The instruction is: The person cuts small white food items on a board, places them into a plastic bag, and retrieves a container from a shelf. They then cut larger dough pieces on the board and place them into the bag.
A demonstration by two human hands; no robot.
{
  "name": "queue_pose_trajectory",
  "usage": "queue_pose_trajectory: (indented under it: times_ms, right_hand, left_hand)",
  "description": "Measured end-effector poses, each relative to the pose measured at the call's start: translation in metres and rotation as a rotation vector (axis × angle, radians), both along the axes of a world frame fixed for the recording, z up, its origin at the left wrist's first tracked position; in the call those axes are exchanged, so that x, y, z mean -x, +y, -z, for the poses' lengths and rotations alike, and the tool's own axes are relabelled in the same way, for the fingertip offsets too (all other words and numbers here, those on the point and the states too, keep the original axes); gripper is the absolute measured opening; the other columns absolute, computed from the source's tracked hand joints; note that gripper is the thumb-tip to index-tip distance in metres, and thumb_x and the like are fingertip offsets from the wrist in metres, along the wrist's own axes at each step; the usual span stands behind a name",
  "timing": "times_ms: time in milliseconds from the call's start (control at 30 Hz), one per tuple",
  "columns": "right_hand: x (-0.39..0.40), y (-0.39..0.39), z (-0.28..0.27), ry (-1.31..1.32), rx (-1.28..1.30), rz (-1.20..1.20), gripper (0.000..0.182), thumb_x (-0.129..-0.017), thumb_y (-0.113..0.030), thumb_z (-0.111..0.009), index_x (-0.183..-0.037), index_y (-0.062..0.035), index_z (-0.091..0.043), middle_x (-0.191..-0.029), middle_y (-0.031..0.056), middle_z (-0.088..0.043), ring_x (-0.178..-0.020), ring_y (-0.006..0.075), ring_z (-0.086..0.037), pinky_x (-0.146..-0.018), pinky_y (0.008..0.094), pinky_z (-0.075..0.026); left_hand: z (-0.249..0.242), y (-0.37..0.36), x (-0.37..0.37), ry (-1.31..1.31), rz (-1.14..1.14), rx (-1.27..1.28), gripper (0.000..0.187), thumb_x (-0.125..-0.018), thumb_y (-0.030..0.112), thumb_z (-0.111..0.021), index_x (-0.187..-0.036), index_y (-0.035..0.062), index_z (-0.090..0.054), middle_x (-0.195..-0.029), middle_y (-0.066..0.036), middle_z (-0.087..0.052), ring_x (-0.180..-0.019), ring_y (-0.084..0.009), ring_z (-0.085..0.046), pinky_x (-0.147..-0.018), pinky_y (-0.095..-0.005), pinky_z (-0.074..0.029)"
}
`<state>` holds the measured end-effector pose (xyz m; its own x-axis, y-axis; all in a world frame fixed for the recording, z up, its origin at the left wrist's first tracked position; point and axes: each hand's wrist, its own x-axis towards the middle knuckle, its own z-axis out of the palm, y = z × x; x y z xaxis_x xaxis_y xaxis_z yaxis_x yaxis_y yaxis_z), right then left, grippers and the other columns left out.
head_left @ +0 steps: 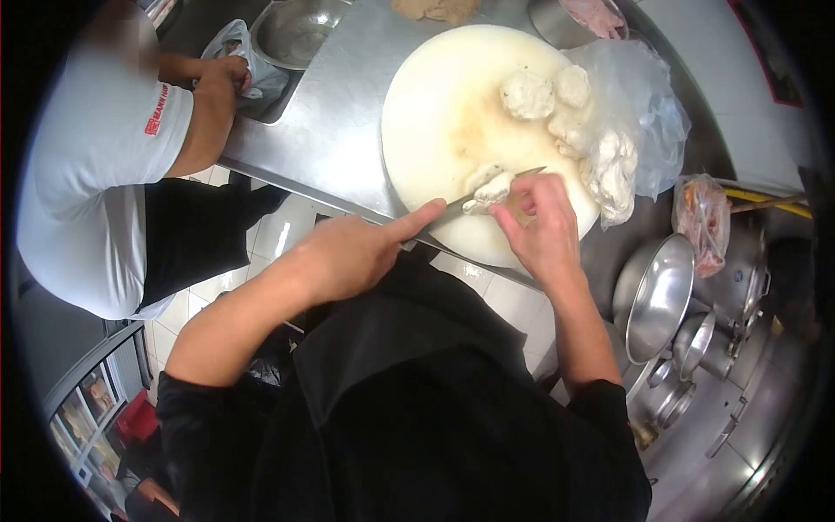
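Note:
My left hand (357, 257) is closed round the handle of a knife (454, 209), its index finger stretched along the blade's back. The blade lies over the near part of a round white chopping board (435, 113), its tip pointing right. Against the blade rests a small white, doughy-looking lump (494, 189). My right hand (548, 217) is at the lump's right side, thumb and curled fingers closed at its edge. Farther back on the board are two rounded white lumps (527, 95), and a larger irregular white piece (611, 170) lies at its right edge.
A clear plastic bag (657, 113) lies right of the board. Behind stands a metal pot with pinkish contents (596, 19). Steel bowls (661, 300) and pots are stacked at the right. At left, a person in a white shirt (104, 157) handles a plastic bag (252, 70) beside a metal basin (300, 35).

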<state>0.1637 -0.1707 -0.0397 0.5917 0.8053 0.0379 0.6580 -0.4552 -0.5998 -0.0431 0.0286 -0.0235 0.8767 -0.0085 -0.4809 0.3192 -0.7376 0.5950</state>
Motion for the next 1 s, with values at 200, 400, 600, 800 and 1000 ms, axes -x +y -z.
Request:
queue_pose_trajectory:
  times_ms: [200, 400, 600, 800, 1000]
  right_hand:
    - [-0.013, 0.031, -0.030, -0.078, 0.086, -0.359, 0.051, -0.080, -0.009, -0.084, -0.127, -0.0093, -0.066, -0.115, 0.0084, -0.061, -0.099, 0.0294, -0.066, -0.082, 0.0413, -0.056]
    - [-0.027, 0.023, -0.013, -0.033, 0.056, -0.379, 0.041, -0.082, -0.009, -0.081, -0.120, -0.0083, -0.067, -0.117, 0.0087, -0.060, -0.090, 0.0275, -0.069, -0.080, 0.0399, -0.056]
    - [-0.017, -0.011, 0.029, -0.190, -0.206, -0.231, 0.043, -0.082, -0.010, -0.081, -0.122, -0.0051, -0.067, -0.127, 0.0153, -0.057, -0.105, 0.0337, -0.063, -0.089, 0.0428, -0.054]
    - [-0.018, -0.017, 0.016, -0.205, -0.238, -0.230, 0.040, -0.080, -0.006, -0.076, -0.119, -0.0020, -0.067, -0.123, 0.0165, -0.057, -0.108, 0.0359, -0.058, -0.092, 0.0425, -0.052]
    - [-0.019, -0.003, 0.019, -0.078, -0.212, -0.151, 0.030, -0.080, -0.005, -0.076, -0.109, -0.0015, -0.066, -0.111, 0.0154, -0.056, -0.104, 0.0339, -0.060, -0.089, 0.0415, -0.053]
  left_hand:
    - [-0.057, -0.004, -0.011, 0.139, 0.117, -0.425, 0.086, -0.095, 0.006, -0.055, -0.165, 0.0419, -0.019, -0.073, -0.016, -0.069, -0.061, -0.0335, -0.069, -0.059, -0.0445, -0.056]
    - [-0.040, -0.003, -0.004, 0.120, 0.085, -0.390, 0.085, -0.094, 0.005, -0.054, -0.164, 0.0421, -0.023, -0.073, -0.015, -0.069, -0.064, -0.0358, -0.069, -0.063, -0.0482, -0.055]
    - [-0.062, 0.007, 0.059, 0.000, -0.123, -0.383, 0.084, -0.091, 0.004, -0.060, -0.164, 0.0307, -0.029, -0.073, -0.020, -0.067, -0.070, -0.0410, -0.069, -0.066, -0.0507, -0.055]
    - [-0.054, -0.037, 0.028, -0.018, -0.109, -0.442, 0.087, -0.093, 0.011, -0.062, -0.165, 0.0409, -0.022, -0.074, -0.019, -0.065, -0.060, -0.0373, -0.066, -0.060, -0.0480, -0.057]
    - [-0.057, -0.035, 0.019, 0.026, 0.031, -0.577, 0.094, -0.090, 0.007, -0.064, -0.167, 0.0365, -0.018, -0.071, -0.015, -0.063, -0.059, -0.0349, -0.066, -0.058, -0.0461, -0.056]
